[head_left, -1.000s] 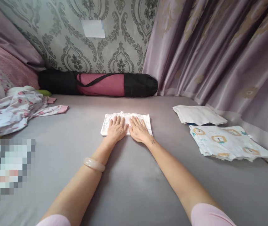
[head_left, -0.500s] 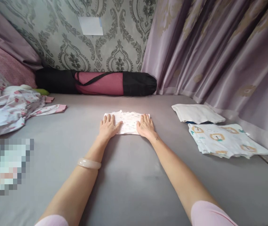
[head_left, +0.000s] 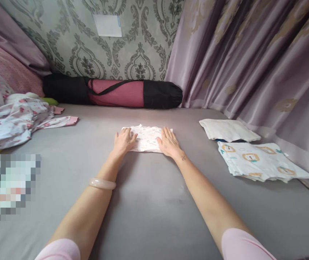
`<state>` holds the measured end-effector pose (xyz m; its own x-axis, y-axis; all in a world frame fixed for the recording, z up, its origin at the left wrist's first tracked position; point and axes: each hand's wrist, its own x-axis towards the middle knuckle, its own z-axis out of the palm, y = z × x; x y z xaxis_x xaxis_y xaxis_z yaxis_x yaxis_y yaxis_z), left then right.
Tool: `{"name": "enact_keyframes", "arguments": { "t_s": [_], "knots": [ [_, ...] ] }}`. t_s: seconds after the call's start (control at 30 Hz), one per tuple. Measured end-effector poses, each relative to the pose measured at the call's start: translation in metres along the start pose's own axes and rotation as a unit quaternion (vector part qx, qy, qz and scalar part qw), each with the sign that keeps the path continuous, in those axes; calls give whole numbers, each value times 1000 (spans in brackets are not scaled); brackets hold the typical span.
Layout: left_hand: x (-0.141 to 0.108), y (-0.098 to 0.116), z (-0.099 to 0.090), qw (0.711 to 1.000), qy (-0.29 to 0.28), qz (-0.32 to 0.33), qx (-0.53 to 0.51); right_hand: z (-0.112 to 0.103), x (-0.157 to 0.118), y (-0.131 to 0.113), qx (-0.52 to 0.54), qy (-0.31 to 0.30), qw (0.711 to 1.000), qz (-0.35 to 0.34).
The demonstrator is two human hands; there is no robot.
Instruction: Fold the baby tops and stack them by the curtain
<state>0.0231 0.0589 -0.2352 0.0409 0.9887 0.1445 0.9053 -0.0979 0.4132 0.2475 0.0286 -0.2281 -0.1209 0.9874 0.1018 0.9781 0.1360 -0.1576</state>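
A small folded white garment [head_left: 146,139] with a faint print lies flat on the grey sheet [head_left: 149,202]. My left hand [head_left: 124,140] rests on its left end, fingers apart and thumb pointing inward over the cloth. On its right end lies my right hand [head_left: 168,142], palm down with the fingers stretched out and the thumb on the fabric. Neither hand grips the cloth. A pale bangle [head_left: 102,183] sits on my left forearm.
Two folded cloths lie at right: a plain white one [head_left: 230,130] and a lion-print one [head_left: 262,160]. A crumpled floral garment [head_left: 16,119] is at left, above a blurred-out item [head_left: 10,187]. A black and pink rolled bag [head_left: 116,93] lies along the wall.
My left hand has shifted slightly left, its fingers a little more bent. My right hand stays on the garment's right end. The view has tilted slightly.
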Motion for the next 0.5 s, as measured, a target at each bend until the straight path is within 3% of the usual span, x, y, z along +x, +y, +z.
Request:
{"name": "enact_keyframes", "arguments": {
  "t_s": [0.1, 0.3, 0.5],
  "knots": [
    [1, -3, 2, 1000, -12, 1, 6, 9, 1, 3, 1, -53, 998, 16],
    [5, -9, 4, 1000, 2, 0, 1, 10, 2, 7, -4, -55, 998, 15],
    [11, -12, -4, 997, 23, -34, -67, 2, 1, 0, -17, -47, 999, 7]
  ]
}}
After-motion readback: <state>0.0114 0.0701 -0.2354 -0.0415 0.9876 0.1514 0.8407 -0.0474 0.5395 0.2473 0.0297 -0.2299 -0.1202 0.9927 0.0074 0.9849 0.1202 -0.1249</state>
